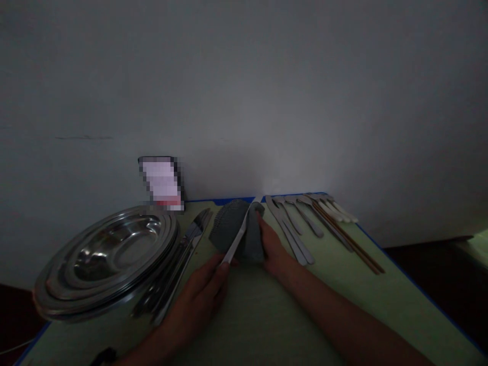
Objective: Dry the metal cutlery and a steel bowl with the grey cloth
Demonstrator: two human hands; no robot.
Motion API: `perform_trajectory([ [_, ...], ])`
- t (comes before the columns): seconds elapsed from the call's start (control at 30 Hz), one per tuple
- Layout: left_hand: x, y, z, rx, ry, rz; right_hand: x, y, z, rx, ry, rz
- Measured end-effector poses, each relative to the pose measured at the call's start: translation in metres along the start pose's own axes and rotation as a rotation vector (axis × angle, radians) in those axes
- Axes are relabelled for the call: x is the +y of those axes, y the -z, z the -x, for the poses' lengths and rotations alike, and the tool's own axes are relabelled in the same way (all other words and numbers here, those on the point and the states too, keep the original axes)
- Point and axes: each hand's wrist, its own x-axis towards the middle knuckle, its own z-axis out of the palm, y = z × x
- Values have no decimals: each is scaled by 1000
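Dishes of shiny metal sit nested at nine o'clock from a grey cloth, a shallow bowl shape on top. Of the hands, the left hand, at seven, closes its fingers round a slim metal utensil; the right hand, at four, is curled on the cloth, folded about the utensil's far part, a pale tip showing at one. Knives lie close beside the dishes at eight, a propped phone at ten. Metal cutlery and chopsticks spread across the worktop at three. Wall blocks twelve.
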Motion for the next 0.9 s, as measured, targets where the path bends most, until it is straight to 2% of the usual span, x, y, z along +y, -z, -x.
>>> perform_trajectory([
  [0.13,-2,2,0,33,-29,-4,-2,3,-5,-24,-29,-190],
  [0.23,1,3,0,46,-36,-75,-4,3,-5,-48,-36,-153],
  [0.37,8,3,1,17,-90,-189,-8,0,-1,30,-17,-142],
  [0.47,9,2,0,-4,-89,-192,-11,-2,1,52,-30,-192],
  [0.67,3,0,0,6,-30,-112,-9,-7,9,-92,-92,-92],
  [0.77,3,0,0,18,-44,-136,-6,-8,12,-184,-42,-62],
  [0.9,3,3,-1,35,-77,-213,1,-7,8,-94,156,37],
])
